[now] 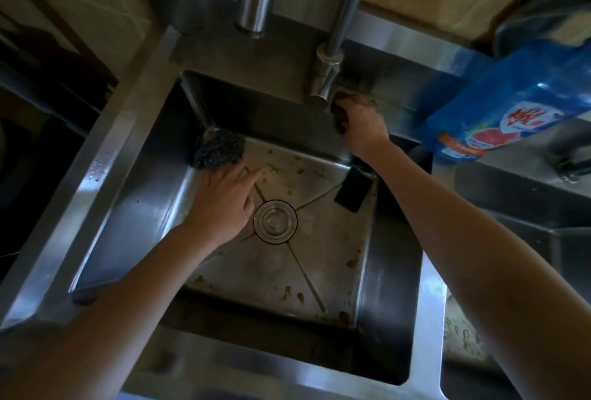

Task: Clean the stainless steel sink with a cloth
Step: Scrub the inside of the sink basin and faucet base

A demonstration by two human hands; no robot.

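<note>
Sink: brown spots across the floor, thickest toward the far edge and the near-right corner. Blue bottle by the far-right rim. Tap on the far rim. Your left hand lies spread, fingertips at the scourer in the far-left corner. Your right hand bunches the cloth against the far rim beside the tap. Bring the cloth down flat, wipe toward the drain, and press harder on the spots.
</note>
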